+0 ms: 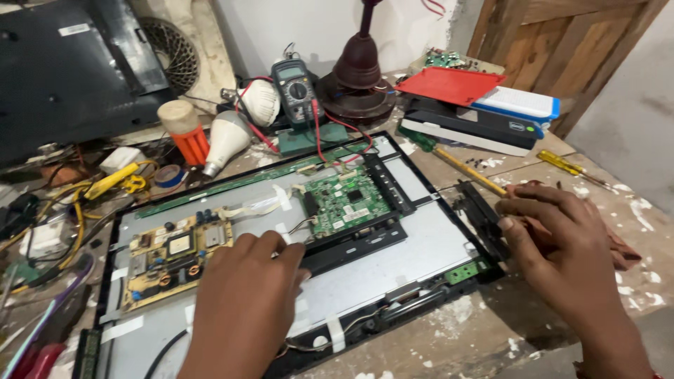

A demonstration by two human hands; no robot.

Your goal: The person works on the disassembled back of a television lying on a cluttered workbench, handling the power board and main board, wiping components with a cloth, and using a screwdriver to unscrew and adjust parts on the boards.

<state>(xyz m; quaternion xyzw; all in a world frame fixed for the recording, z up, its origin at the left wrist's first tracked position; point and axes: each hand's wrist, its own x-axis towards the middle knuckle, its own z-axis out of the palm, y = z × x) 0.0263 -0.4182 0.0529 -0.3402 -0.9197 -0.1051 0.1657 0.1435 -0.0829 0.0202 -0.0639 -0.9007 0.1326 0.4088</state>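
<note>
An opened flat-panel screen [393,260] lies face down across the middle of the counter [484,337], its back cover off so the metal rear plate and its electronics are exposed. The left hand [246,295] presses flat on the plate near the centre, fingers together and spread over a black mounting bracket [354,245], apparently to steady the panel; it grips nothing. The right hand [554,238] sits at the panel's right edge, fingers curled down onto a black plastic frame strip [481,217] that stands away from the edge; whether the fingers are clamped around it or only rest on it cannot be told. On the plate, a yellowish power board [172,256] sits to the left and a green main board [344,200] to the upper middle, joined by flat ribbon leads taped down with white strips.

Beyond the panel stand a digital multimeter [295,84] with red leads trailing onto the screen, two white bulbs [232,133], an orange-based cylinder [184,130] and a dark turned-wood lamp base [358,77]. A yellow-shafted screwdriver [463,168] lies close to the right hand, another one [569,167] further right. A red folder [449,84] tops stacked devices. The counter is worn wood flecked with white paint, cluttered with cables on the left; a pale wall and a wooden door [554,42] stand behind
</note>
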